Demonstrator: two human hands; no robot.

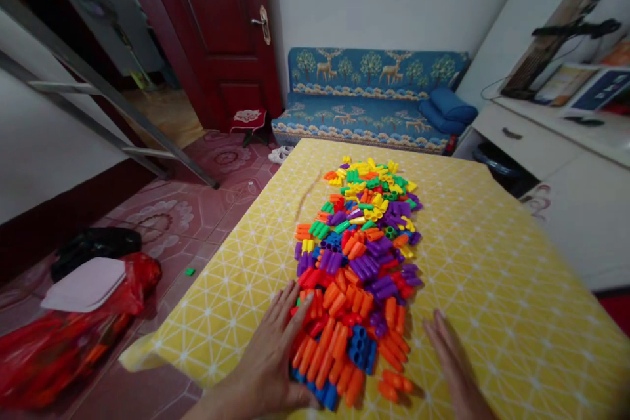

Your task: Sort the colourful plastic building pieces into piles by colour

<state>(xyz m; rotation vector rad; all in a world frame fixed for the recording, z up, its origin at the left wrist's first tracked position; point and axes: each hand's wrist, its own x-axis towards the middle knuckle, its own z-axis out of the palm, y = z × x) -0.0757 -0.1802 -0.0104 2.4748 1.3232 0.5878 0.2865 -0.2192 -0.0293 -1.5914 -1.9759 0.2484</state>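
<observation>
A long heap of plastic pieces [364, 256] in orange, purple, blue, red, green and yellow runs down the middle of the yellow patterned tablecloth [236, 282]. At the near left side of the heap, my left hand [278, 348] has its fingers spread and its palm against the orange and blue pieces. To the right of the heap, my right hand [453, 361] is held edge-on, apart from the pieces, with its fingers stretched out. A small orange cluster [394, 386] lies between it and the heap's near end.
Red plastic bags [63, 354] and a white lid [86, 283] lie on the floor at the left, near a metal ladder [123, 105]. Beyond the table stands a blue sofa [354, 105]. A white cabinet [556, 157] is at the right.
</observation>
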